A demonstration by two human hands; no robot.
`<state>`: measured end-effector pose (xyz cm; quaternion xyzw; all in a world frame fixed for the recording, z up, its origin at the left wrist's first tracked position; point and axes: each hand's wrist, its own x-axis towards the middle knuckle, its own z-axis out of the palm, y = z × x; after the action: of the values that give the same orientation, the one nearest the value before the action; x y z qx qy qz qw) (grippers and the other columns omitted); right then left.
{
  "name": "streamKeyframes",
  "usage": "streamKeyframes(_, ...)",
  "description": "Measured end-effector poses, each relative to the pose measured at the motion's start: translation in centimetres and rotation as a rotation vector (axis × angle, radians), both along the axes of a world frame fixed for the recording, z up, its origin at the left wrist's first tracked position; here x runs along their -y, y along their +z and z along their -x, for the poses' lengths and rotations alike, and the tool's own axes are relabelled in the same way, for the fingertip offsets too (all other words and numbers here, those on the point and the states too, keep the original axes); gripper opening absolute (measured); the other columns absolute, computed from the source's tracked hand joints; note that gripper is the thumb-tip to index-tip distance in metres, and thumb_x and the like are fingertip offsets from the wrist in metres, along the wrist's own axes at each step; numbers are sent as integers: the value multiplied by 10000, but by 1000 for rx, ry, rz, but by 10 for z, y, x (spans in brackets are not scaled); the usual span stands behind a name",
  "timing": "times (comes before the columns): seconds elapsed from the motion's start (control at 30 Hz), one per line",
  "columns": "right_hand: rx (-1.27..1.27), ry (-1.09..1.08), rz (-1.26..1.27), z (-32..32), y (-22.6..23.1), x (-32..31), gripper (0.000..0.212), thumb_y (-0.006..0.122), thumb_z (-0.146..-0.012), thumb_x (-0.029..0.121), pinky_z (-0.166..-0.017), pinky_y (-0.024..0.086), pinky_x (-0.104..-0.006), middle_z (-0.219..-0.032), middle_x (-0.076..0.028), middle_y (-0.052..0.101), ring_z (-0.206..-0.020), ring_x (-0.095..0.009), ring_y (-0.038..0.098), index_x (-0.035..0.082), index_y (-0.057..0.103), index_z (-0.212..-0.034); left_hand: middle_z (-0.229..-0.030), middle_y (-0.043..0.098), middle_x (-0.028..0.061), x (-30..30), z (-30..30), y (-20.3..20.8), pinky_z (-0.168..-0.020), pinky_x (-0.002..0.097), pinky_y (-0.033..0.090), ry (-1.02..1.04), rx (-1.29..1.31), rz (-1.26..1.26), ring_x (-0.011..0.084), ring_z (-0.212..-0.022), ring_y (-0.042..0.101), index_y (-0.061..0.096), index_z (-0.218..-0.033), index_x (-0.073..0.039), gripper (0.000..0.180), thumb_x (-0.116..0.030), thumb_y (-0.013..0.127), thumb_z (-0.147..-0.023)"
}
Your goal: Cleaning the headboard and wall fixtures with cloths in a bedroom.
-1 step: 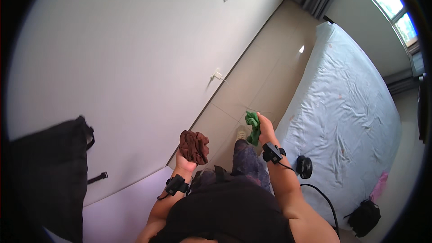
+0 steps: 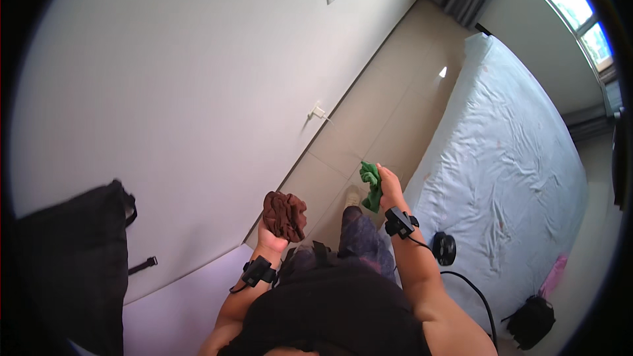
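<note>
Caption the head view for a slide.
Beside a bed, the left hand holds a bunched brown cloth; the right hand holds a green one.

Brown cloth point(image 2: 285, 216) is pretty dark, green cloth point(image 2: 372, 188) pops bright. Bed sheet point(image 2: 504, 158) is pale blue, trousers point(image 2: 362, 234) mottled purple-grey.

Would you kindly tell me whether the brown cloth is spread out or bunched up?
Bunched up: the brown cloth sits as a compact, wrinkled bundle in the left hand, its folds crowded together.
</note>
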<state>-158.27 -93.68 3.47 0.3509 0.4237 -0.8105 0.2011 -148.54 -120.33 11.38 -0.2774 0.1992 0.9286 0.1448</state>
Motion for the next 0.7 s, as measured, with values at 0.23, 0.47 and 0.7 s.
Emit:
streamKeyframes(0.23, -64, 52, -31, 113, -59, -12, 216, 551, -877, 221, -593, 461, -265, -796, -34, 585, -679, -124, 563, 15, 575, -937, -1148, 534, 116, -17, 71, -53, -900, 411, 440, 108, 86, -29, 280, -1073, 511, 504, -1148, -44, 371, -280, 309, -937)
streamKeyframes(0.47, -19, 119, 0, 182, -135, 21, 233, 555, -867, 197, -612, 480, -271, -814, -46, 586, -694, -140, 578, -15, 574, -961, -1196, 513, 129, -18, 107, -108, -960, 403, 413, 79, 164, -80, 281, -1109, 498, 493, -1177, -35, 367, -260, 327, -940)
streamKeyframes(0.7, -110, 398, -336, 247, -237, 67, 263, 615, -781, 206, -610, 490, -276, -764, -94, 620, -666, -157, 602, -14, 612, -924, -1281, 457, 114, -12, 135, -156, -1018, 409, 350, 116, 410, -133, 269, -1185, 439, 426, -1259, -33, 403, -267, 309, -952)
